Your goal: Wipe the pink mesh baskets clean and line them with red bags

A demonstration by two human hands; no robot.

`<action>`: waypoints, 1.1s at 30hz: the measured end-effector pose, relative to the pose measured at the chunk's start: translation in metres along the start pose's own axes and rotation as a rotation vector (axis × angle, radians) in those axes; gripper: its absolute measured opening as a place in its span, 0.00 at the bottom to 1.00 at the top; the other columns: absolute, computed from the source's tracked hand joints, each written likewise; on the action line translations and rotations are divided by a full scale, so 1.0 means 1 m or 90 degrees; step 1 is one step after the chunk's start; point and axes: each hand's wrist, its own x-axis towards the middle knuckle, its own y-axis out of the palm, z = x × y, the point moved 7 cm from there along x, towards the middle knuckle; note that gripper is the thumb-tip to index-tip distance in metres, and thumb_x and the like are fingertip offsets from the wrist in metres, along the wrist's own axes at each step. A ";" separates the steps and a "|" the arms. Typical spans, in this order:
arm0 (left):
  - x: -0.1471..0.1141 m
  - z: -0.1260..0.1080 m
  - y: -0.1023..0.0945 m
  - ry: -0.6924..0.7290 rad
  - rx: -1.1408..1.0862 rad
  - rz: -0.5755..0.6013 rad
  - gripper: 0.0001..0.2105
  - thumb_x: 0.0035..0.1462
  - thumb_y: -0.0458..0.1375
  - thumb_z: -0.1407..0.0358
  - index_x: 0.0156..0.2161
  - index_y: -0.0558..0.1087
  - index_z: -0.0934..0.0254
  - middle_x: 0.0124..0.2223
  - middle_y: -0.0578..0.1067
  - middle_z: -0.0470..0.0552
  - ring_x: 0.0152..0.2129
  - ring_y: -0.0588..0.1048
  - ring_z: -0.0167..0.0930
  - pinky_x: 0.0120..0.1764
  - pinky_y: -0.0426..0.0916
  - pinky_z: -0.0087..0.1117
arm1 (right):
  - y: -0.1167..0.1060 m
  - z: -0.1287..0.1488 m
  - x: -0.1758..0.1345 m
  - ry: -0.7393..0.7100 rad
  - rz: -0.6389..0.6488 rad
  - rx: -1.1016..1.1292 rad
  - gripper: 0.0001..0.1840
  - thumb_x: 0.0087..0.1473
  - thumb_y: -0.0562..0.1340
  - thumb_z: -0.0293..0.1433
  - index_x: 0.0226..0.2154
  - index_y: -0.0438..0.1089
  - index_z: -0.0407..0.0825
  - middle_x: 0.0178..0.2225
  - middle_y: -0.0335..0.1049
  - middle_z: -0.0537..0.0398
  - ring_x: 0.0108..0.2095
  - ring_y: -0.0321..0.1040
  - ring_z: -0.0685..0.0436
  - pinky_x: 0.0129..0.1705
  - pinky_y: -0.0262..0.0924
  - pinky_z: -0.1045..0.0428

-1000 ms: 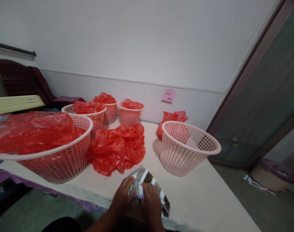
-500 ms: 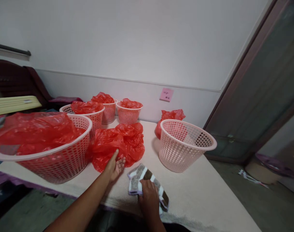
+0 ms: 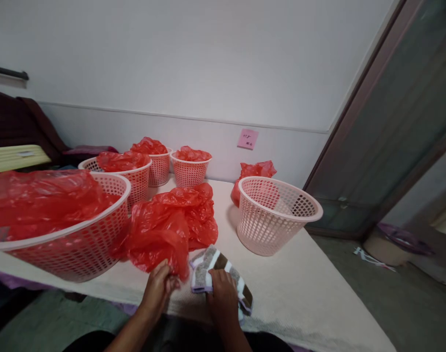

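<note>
My left hand (image 3: 159, 288) is closed on the near edge of a crumpled red plastic bag (image 3: 155, 230), which lies on the table between the baskets. Under my right hand (image 3: 223, 296) are fuzzy striped socks (image 3: 200, 274) in grey, white and brown with purple edging. The fingers of that hand wrap over the socks' middle, and its thumb is hidden beneath. To the right of the bag stands a pink perforated plastic basket (image 3: 266, 230) with nothing seen inside. The socks touch the table at its front edge, close to the bag.
On the left, a large pink basket (image 3: 115, 234) holds red bags. Smaller baskets (image 3: 138, 183) with red bags stand behind it. A filled red bag (image 3: 257, 169) sits behind the right basket. A pink note (image 3: 247, 139) is on the wall above the white-covered table (image 3: 299, 293).
My left hand has gone from open beside the red bag to gripping its edge, pulling it toward me. The right hand stays on the socks. The view has shifted slightly.
</note>
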 end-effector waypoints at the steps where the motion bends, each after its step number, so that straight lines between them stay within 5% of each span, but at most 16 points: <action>1: -0.006 0.004 -0.004 0.000 0.023 0.015 0.14 0.39 0.66 0.58 0.25 0.66 0.63 0.22 0.69 0.40 0.17 0.67 0.24 0.22 0.64 0.26 | 0.000 0.000 0.000 0.000 0.002 -0.002 0.23 0.41 0.56 0.19 0.41 0.70 0.52 0.38 0.69 0.52 0.42 0.63 0.39 0.45 0.51 0.46; 14: -0.032 0.043 -0.030 -0.001 0.278 0.069 0.14 0.39 0.67 0.56 0.21 0.71 0.63 0.18 0.67 0.43 0.16 0.63 0.25 0.19 0.56 0.24 | 0.000 0.001 0.000 0.006 0.016 -0.017 0.20 0.48 0.57 0.20 0.43 0.70 0.51 0.39 0.70 0.51 0.43 0.63 0.38 0.46 0.52 0.45; 18: -0.032 0.036 -0.052 -0.063 0.282 -0.016 0.18 0.42 0.64 0.49 0.28 0.74 0.64 0.24 0.74 0.50 0.21 0.72 0.31 0.18 0.61 0.26 | -0.002 0.004 0.000 -0.007 0.030 -0.021 0.13 0.52 0.58 0.25 0.42 0.70 0.50 0.39 0.69 0.51 0.42 0.63 0.38 0.45 0.51 0.45; 22: -0.027 0.012 -0.066 -0.061 0.207 -0.138 0.18 0.44 0.65 0.53 0.33 0.74 0.67 0.33 0.78 0.56 0.25 0.76 0.32 0.20 0.66 0.26 | -0.004 0.007 0.000 -0.021 0.036 -0.031 0.15 0.48 0.58 0.21 0.39 0.70 0.51 0.39 0.69 0.51 0.41 0.61 0.39 0.43 0.50 0.46; 27: -0.020 -0.005 -0.046 -0.103 0.065 -0.136 0.12 0.57 0.59 0.59 0.37 0.72 0.69 0.32 0.78 0.54 0.22 0.76 0.31 0.20 0.69 0.28 | -0.004 0.008 -0.001 -0.027 0.031 -0.027 0.17 0.45 0.57 0.20 0.38 0.70 0.51 0.39 0.68 0.52 0.41 0.61 0.40 0.44 0.50 0.47; 33: -0.005 -0.028 -0.007 -0.248 -0.164 -0.082 0.22 0.65 0.47 0.53 0.35 0.71 0.72 0.26 0.74 0.51 0.15 0.71 0.24 0.18 0.67 0.24 | -0.003 0.006 -0.002 -0.035 0.017 -0.033 0.19 0.43 0.57 0.20 0.38 0.69 0.52 0.39 0.68 0.53 0.42 0.61 0.40 0.43 0.50 0.47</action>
